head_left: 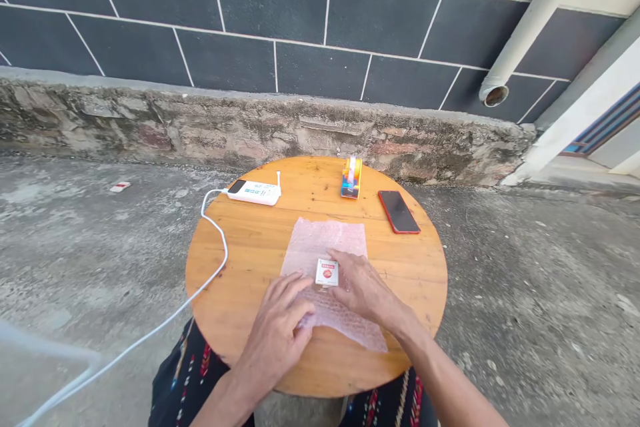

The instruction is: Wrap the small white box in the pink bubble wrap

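Note:
A small square white box (327, 273) with red print sits over a sheet of pinkish bubble wrap (325, 237), near the middle of the round wooden table. My right hand (363, 283) has its index finger at the box's far right corner and its thumb at the near right corner, gripping that side. To the left and nearer me, my left hand (283, 323) rests on the wrap's left edge. Its fingers are loosely bent and apart, with the fingertips close to the box and nothing held.
A white device with an antenna (255, 192) lies at the table's far left, its white cable (223, 233) running off left. A tape dispenser (351, 179) stands at the back. A red-edged phone (399, 212) lies right on the wooden table (220, 307). Behind is a stone-based wall (240, 130).

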`<act>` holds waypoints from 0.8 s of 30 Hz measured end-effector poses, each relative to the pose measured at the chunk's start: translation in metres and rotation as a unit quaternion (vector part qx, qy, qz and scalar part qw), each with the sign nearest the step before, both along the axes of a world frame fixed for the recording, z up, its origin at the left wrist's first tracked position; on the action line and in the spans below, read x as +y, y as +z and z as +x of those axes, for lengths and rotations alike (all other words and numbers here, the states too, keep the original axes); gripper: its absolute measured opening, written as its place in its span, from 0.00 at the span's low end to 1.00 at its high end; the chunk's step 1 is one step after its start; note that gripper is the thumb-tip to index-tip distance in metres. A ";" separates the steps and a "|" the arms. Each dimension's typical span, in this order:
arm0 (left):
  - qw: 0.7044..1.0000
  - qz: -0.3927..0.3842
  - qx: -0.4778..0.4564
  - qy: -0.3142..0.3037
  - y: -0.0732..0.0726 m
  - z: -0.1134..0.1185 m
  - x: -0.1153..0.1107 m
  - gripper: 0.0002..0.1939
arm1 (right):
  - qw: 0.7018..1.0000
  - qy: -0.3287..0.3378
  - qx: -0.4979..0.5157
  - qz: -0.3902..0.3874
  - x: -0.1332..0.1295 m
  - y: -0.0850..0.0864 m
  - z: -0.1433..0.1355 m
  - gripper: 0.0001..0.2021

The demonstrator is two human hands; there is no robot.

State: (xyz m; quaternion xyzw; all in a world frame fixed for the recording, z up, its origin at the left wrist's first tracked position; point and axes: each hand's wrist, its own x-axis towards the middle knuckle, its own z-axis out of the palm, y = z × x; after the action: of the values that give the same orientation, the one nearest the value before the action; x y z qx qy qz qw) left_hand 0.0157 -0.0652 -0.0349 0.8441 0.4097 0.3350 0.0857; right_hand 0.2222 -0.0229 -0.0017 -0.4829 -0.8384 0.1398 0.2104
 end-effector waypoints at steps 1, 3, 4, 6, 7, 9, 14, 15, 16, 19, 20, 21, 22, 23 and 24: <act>1.000 -0.009 -0.009 0.000 0.000 -0.001 0.000 0.12 | 1.000 -0.006 -0.007 -0.002 0.001 -0.001 -0.001 0.32; 0.999 -0.025 -0.020 0.000 0.001 -0.004 0.000 0.12 | 1.000 -0.019 -0.011 0.004 -0.001 -0.004 -0.002 0.30; 0.999 -0.030 -0.024 -0.002 0.001 -0.005 -0.001 0.12 | 1.000 -0.024 -0.011 0.007 -0.002 -0.004 -0.002 0.29; 0.999 -0.033 -0.031 -0.004 0.003 -0.006 -0.001 0.13 | 1.000 -0.025 -0.011 0.010 -0.004 -0.006 -0.001 0.29; 0.999 -0.034 -0.035 -0.006 0.003 -0.006 -0.001 0.12 | 1.000 -0.023 -0.011 0.009 -0.004 -0.007 0.000 0.29; 0.998 -0.041 -0.045 -0.008 0.006 -0.006 -0.001 0.11 | 1.000 -0.016 -0.009 0.001 -0.002 -0.009 0.001 0.30; 0.994 -0.078 -0.076 0.003 0.017 -0.002 0.011 0.08 | 0.992 -0.013 0.100 -0.074 -0.003 -0.002 0.017 0.28; 0.993 -0.087 -0.081 0.009 0.020 -0.001 0.016 0.07 | 0.983 -0.016 0.150 -0.100 -0.006 0.000 0.023 0.26; 0.991 -0.098 -0.086 0.017 0.023 0.001 0.021 0.07 | 0.972 -0.017 0.199 -0.127 -0.009 0.003 0.030 0.23; 0.985 -0.132 -0.100 0.043 0.028 0.006 0.034 0.07 | 0.941 -0.004 0.284 -0.187 -0.022 0.005 0.046 0.23; 0.982 -0.144 -0.108 0.049 0.029 0.008 0.038 0.08 | 0.940 -0.007 0.284 -0.190 -0.027 0.003 0.049 0.26; 0.979 -0.157 -0.116 0.052 0.028 0.010 0.042 0.08 | 0.943 -0.022 0.277 -0.182 -0.030 -0.001 0.050 0.29; 0.976 -0.170 -0.127 0.052 0.028 0.012 0.044 0.08 | 0.948 -0.046 0.266 -0.165 -0.032 -0.005 0.050 0.30; 0.972 -0.183 -0.139 0.051 0.027 0.014 0.046 0.08 | 0.952 -0.073 0.260 -0.147 -0.033 -0.010 0.047 0.30; 0.968 -0.195 -0.152 0.049 0.026 0.016 0.048 0.08 | 0.952 -0.099 0.259 -0.131 -0.034 -0.015 0.045 0.27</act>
State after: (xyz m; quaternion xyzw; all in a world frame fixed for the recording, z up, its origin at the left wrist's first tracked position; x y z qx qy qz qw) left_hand 0.0314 -0.0172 -0.0089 0.7292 0.4897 0.3771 0.2936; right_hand 0.2668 -0.0564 -0.0171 -0.5339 -0.6777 0.3471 0.3677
